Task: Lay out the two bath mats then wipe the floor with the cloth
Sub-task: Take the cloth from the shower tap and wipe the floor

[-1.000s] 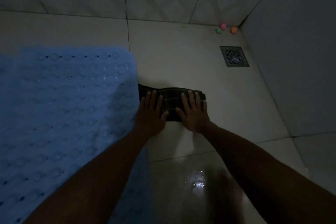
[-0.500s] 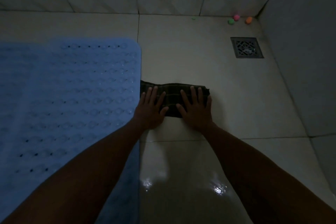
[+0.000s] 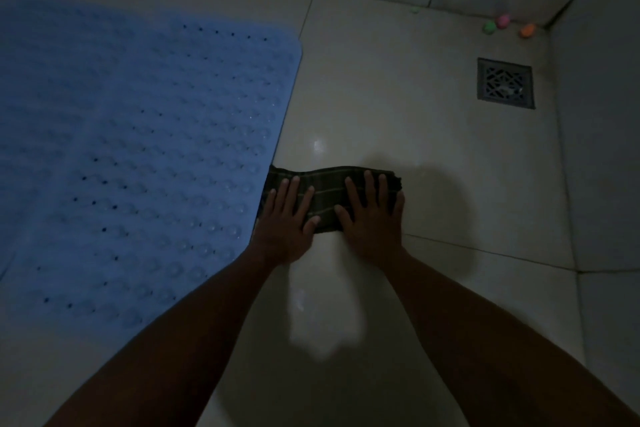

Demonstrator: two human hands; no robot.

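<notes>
1. Cloth (image 3: 325, 199), folded and dark, lay on floor tile (image 3: 398, 114) touching the blue mat (image 3: 138, 149); it looked soft, light and limp.
2. Left hand (image 3: 285, 218) and right hand (image 3: 372, 218) pressed it flat, fingers spread; flat palms probably suited it better than pinching.

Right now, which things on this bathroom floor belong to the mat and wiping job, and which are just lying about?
Job:
- blue bubbled rubber bath mat
- dark folded plaid cloth, pressed flat by the left hand and right hand
- pale tiled floor

Lying about:
- square metal floor drain
- small pink, green and orange balls in the corner
</notes>
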